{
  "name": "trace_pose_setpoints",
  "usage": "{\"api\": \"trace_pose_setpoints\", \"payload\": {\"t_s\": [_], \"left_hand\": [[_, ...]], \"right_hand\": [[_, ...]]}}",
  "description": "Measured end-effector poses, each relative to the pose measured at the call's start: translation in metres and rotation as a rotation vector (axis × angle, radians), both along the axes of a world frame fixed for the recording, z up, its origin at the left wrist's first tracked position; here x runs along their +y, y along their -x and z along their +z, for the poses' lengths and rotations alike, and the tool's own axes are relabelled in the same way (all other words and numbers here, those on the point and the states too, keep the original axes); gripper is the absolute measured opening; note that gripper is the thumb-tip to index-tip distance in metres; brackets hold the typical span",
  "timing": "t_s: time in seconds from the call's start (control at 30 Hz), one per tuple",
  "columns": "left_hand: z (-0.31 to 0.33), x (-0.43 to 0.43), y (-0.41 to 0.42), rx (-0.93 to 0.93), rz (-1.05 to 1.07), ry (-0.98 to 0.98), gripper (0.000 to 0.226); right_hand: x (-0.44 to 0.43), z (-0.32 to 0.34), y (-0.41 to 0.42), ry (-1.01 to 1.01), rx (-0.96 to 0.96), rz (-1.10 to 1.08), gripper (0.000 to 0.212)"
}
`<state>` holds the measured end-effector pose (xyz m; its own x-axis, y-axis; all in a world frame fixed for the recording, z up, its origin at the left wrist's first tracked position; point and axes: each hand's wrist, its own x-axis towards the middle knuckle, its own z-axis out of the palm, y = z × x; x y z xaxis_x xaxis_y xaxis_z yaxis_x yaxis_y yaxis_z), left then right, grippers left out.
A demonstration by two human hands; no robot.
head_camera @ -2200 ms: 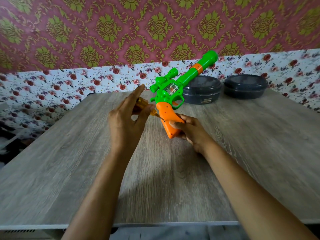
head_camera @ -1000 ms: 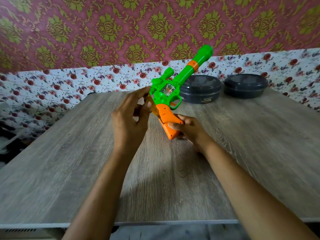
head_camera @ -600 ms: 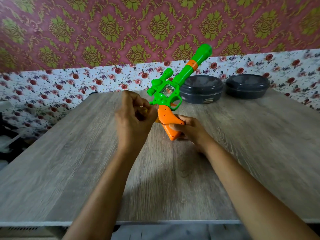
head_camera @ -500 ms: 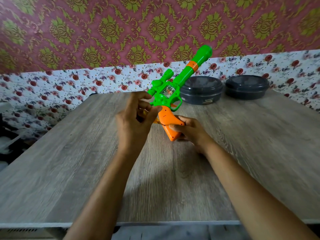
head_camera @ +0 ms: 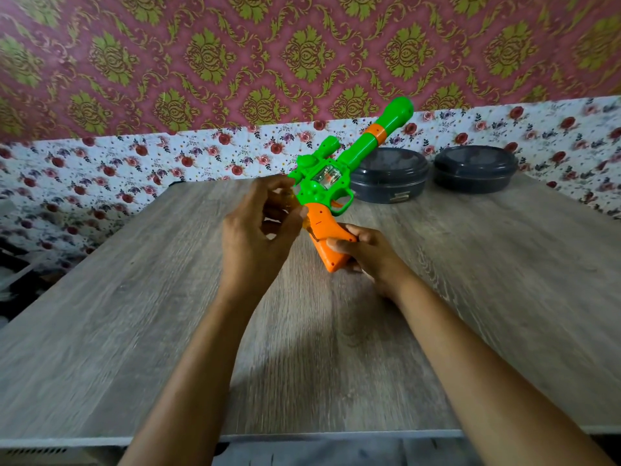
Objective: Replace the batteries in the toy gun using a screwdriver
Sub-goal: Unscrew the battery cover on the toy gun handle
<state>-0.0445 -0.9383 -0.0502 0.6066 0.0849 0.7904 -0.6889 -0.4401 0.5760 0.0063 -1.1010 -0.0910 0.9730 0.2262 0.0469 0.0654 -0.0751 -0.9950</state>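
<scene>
A green toy gun [head_camera: 331,183] with an orange grip stands tilted above the wooden table [head_camera: 504,280], barrel pointing up and to the right. My right hand [head_camera: 364,252] grips the lower part of the orange grip. My left hand [head_camera: 258,233] pinches a small screwdriver [head_camera: 302,220] with a yellowish clear handle; its metal tip meets the left side of the orange grip. Most of the screwdriver is hidden behind my fingers.
Two dark round lidded containers [head_camera: 389,174] [head_camera: 475,168] stand at the table's far edge, just behind the gun. Patterned wallpaper closes the back. The table's near edge [head_camera: 302,435] lies below my forearms.
My left hand's fingers have shifted round the screwdriver handle, from curled to more spread, with the tip staying at the grip. The gun's barrel has tilted slightly more upright; my right hand has kept its hold.
</scene>
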Motion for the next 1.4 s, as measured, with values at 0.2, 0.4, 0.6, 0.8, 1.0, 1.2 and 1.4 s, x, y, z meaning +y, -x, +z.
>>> {"api": "trace_pose_setpoints", "payload": {"t_s": [0.2, 0.4, 0.6, 0.8, 1.0, 1.2, 1.4], "left_hand": [[-0.0025, 0.0023, -0.0024, -0.094, 0.125, -0.037, 0.032], [-0.0014, -0.0037, 0.0005, -0.017, 0.037, 0.061, 0.030], [0.0014, -0.0009, 0.0035, 0.099, -0.145, 0.079, 0.012], [0.0006, -0.0016, 0.0021, 0.130, -0.211, 0.038, 0.021], [-0.0027, 0.0011, -0.0009, 0.051, 0.078, -0.024, 0.033], [-0.0030, -0.0053, 0.0004, 0.092, 0.019, 0.034, 0.035], [-0.0017, 0.0010, -0.0027, 0.123, -0.077, 0.071, 0.018]], "right_hand": [[0.0018, -0.0008, 0.0000, 0.031, -0.020, 0.012, 0.035], [0.0008, -0.0001, 0.0018, 0.032, -0.014, 0.015, 0.035], [0.0006, 0.0014, 0.0015, -0.019, 0.011, 0.011, 0.035], [0.0010, -0.0013, 0.0003, -0.037, -0.001, 0.018, 0.034], [0.0021, -0.0010, 0.0012, 0.022, -0.029, 0.044, 0.032], [0.0027, -0.0012, 0.0003, 0.036, -0.022, 0.043, 0.038], [0.0013, -0.0033, -0.0014, 0.037, -0.020, 0.041, 0.047]]}}
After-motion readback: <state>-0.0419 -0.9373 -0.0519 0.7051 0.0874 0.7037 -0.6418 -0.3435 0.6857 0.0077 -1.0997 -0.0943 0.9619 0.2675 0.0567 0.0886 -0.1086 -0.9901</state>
